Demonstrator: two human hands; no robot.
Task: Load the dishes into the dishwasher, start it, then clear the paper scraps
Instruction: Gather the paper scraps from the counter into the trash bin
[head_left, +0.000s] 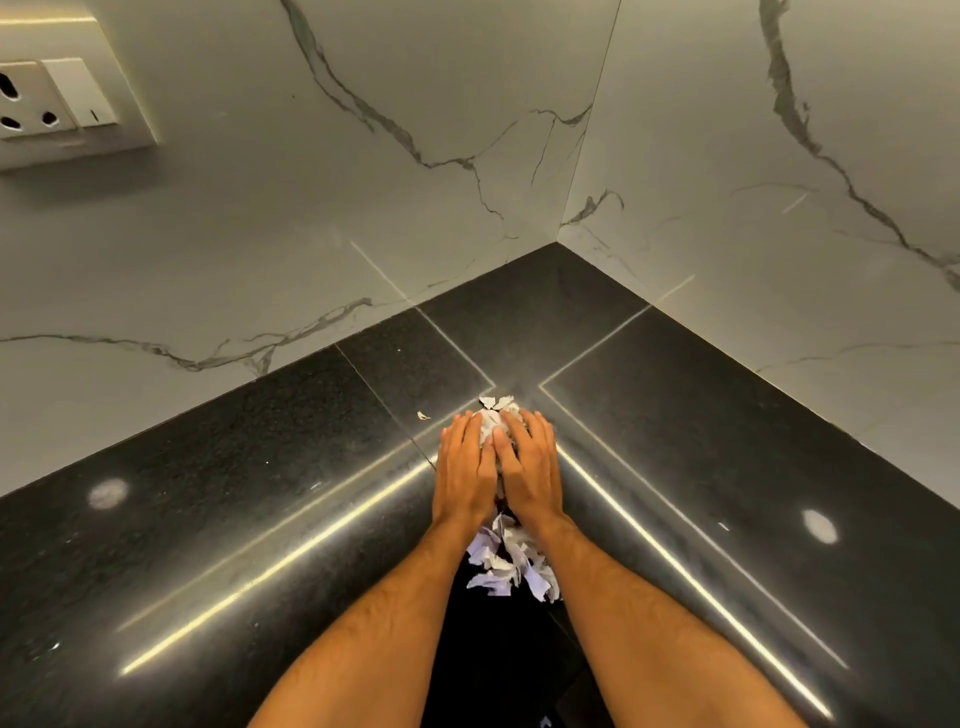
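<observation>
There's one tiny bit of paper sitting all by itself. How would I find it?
Start at the black counter in the marble wall corner, then find the two hands cupped over the paper scraps. Just beyond the left hand's fingertips lies the lone scrap, apart from the heap and touched by neither hand.

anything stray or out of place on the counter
Yes: one small paper scrap lies apart on the black counter, left of the pile that the left hand and right hand are cupping.
</observation>
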